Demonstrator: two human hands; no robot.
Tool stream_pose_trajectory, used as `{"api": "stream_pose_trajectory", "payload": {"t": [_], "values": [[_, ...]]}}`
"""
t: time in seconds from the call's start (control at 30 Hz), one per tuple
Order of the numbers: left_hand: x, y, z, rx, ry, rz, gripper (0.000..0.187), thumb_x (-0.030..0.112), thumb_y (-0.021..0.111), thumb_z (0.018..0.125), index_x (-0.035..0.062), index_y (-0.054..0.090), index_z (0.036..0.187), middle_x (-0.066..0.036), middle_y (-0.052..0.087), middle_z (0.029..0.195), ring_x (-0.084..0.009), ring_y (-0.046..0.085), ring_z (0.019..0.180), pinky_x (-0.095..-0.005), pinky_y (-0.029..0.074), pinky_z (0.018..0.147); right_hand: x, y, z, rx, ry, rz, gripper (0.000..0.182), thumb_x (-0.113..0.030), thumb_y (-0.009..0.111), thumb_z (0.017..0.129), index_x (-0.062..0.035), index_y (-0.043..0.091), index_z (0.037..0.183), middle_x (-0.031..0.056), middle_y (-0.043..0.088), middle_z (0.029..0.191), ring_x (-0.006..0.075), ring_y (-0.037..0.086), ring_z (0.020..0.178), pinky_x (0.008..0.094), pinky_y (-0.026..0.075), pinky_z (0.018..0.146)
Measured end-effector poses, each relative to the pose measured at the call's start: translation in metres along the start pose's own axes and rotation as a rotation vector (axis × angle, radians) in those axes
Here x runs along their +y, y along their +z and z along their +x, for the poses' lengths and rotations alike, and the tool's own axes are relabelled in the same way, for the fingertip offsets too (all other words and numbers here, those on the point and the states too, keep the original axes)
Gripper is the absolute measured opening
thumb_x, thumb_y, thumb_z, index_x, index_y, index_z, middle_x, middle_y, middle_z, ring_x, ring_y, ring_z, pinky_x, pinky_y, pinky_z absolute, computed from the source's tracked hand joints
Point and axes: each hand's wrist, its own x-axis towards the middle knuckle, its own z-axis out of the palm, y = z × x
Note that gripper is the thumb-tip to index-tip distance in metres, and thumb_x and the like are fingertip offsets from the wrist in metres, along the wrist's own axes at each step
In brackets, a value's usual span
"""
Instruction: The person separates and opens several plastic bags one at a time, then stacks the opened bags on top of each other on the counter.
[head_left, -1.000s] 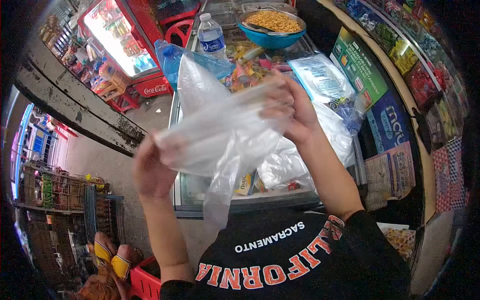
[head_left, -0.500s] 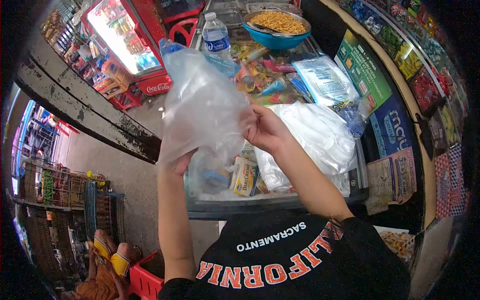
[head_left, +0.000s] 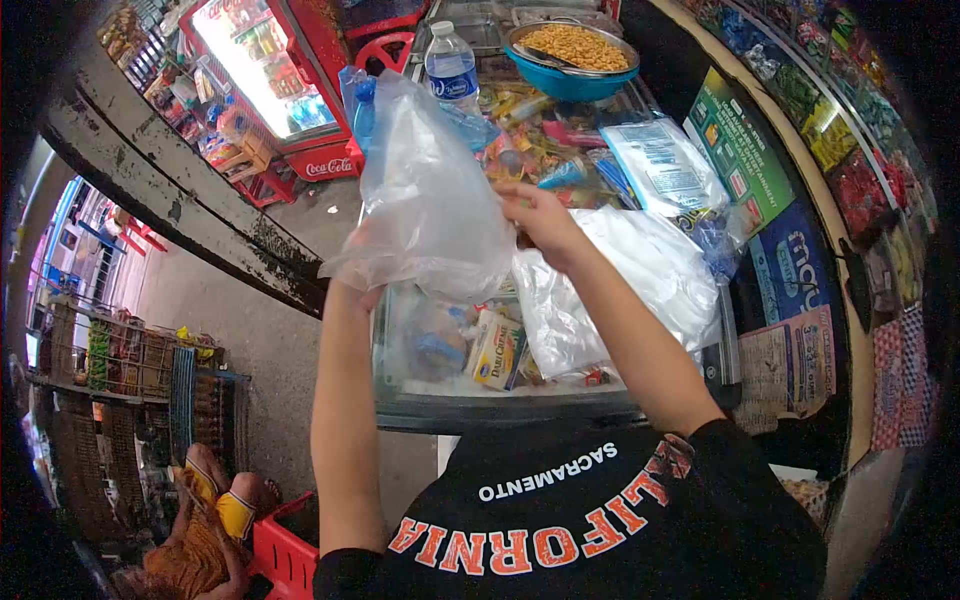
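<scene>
A puffed, translucent plastic bag (head_left: 425, 190) rises between my hands over the glass counter. My left hand (head_left: 362, 280) is at the bag's lower left, mostly behind or inside the plastic, its fingers hidden. My right hand (head_left: 535, 222) pinches the bag's right side. Under my right forearm lies a stack of flat clear plastic bags (head_left: 620, 290). Beyond it is a blue-and-white plastic pack (head_left: 665, 165). A yellow Dari Creme box (head_left: 495, 350) shows through the glass near the front edge.
A water bottle (head_left: 451, 68) and a blue basin of peanuts (head_left: 572, 60) stand at the far end of the counter (head_left: 520, 412). A red Coca-Cola fridge (head_left: 325, 160) is at the upper left. A seated person (head_left: 200, 530) is at the lower left, beside a red crate (head_left: 288, 550).
The bag has become more upright and pointed at its top. My right hand has shifted slightly right and up, and my left hand has risen with the bag's lower edge.
</scene>
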Motion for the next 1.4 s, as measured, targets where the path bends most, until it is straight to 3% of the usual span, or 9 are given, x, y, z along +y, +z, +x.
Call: {"api": "stream_pose_trajectory", "payload": {"t": [0.07,0.2,0.27,0.4,0.7,0.97,1.13,1.37,1.4], "values": [[0.005,-0.019,0.026,-0.443,0.720,0.983,0.033,0.012,0.052,0.073,0.0062,0.048,0.105,-0.008,0.056,0.092,-0.0178,0.057,0.079,-0.0318,0.049,0.061,-0.008,-0.002,0.015,-0.011,-0.069,-0.114,0.025,-0.019,0.058,0.072,-0.0069,0.055,0.094,0.0030,0.054,0.061,0.0101,0.049,0.047,0.0230,0.036,0.041],[-0.002,-0.016,0.038,-0.283,0.459,0.795,0.032,0.012,0.053,0.072,0.0042,0.050,0.103,-0.007,0.057,0.090,-0.0163,0.057,0.082,-0.0325,0.049,0.067,0.006,0.001,0.030,0.066,-0.178,-0.573,0.023,-0.016,0.057,0.071,-0.0051,0.056,0.091,0.0062,0.054,0.056,0.0119,0.054,0.052,0.0258,0.040,0.044],[-0.012,-0.030,0.050,-0.313,-0.009,0.114,0.032,0.015,0.053,0.073,0.0048,0.050,0.103,-0.007,0.057,0.091,-0.0161,0.056,0.083,-0.0307,0.048,0.068,0.009,0.003,0.029,0.146,-0.227,-0.698,0.022,-0.014,0.056,0.071,-0.0046,0.056,0.091,0.0070,0.054,0.055,0.0121,0.055,0.053,0.0267,0.041,0.045],[-0.005,-0.029,0.025,-0.483,0.101,0.089,0.031,0.014,0.052,0.074,0.0001,0.047,0.101,-0.012,0.053,0.096,-0.0239,0.054,0.084,-0.0370,0.049,0.067,0.005,0.000,0.015,0.072,0.022,-0.165,0.029,-0.007,0.053,0.072,-0.0075,0.050,0.101,0.0031,0.052,0.059,0.0087,0.048,0.047,0.0224,0.033,0.037],[-0.012,-0.036,-0.050,-0.461,-0.045,-0.082,0.028,0.011,0.052,0.077,0.0065,0.047,0.104,-0.012,0.053,0.098,-0.0072,0.041,0.048,-0.0157,0.032,0.038,-0.010,0.004,-0.041,-0.145,0.395,1.142,0.036,-0.010,0.052,0.078,-0.0152,0.040,0.112,-0.0010,0.049,0.072,0.0026,0.033,0.043,0.0162,0.028,0.036],[-0.083,-0.038,-0.034,-0.333,0.136,0.387,0.031,0.009,0.061,0.070,0.0036,0.049,0.098,-0.005,0.055,0.079,-0.0061,0.041,0.049,-0.0183,0.033,0.042,0.032,0.031,-0.061,0.131,-0.022,0.209,0.032,-0.008,0.045,0.079,-0.0143,0.035,0.109,0.0003,0.047,0.066,0.0040,0.030,0.042,0.0181,0.023,0.039],[-0.104,-0.055,-0.013,-0.215,0.279,0.675,0.045,0.009,0.058,0.071,0.0062,0.042,0.113,0.000,0.050,0.099,-0.0104,0.049,0.084,-0.0219,0.038,0.059,0.059,0.032,-0.041,0.303,-0.174,-0.181,0.024,-0.013,0.046,0.078,-0.0082,0.037,0.099,0.0106,0.053,0.058,0.0157,0.052,0.055,0.0267,0.039,0.053],[-0.068,-0.064,0.007,-0.373,0.254,-0.134,0.039,0.018,0.055,0.074,0.0022,0.042,0.108,-0.004,0.054,0.086,-0.0150,0.053,0.083,-0.0289,0.042,0.077,0.027,0.006,-0.028,0.323,-0.215,-0.802,0.034,-0.012,0.054,0.071,-0.0086,0.041,0.102,0.0087,0.059,0.071,0.0179,0.056,0.063,0.0281,0.042,0.060],[-0.044,-0.059,0.014,-0.426,0.212,-0.028,0.041,0.020,0.055,0.074,0.0027,0.042,0.109,-0.005,0.055,0.086,-0.0151,0.053,0.083,-0.0289,0.042,0.077,0.033,0.001,-0.014,0.334,-0.508,-0.837,0.037,-0.013,0.056,0.068,-0.0087,0.044,0.103,0.0080,0.059,0.071,0.0190,0.056,0.063,0.0284,0.042,0.061]]}}
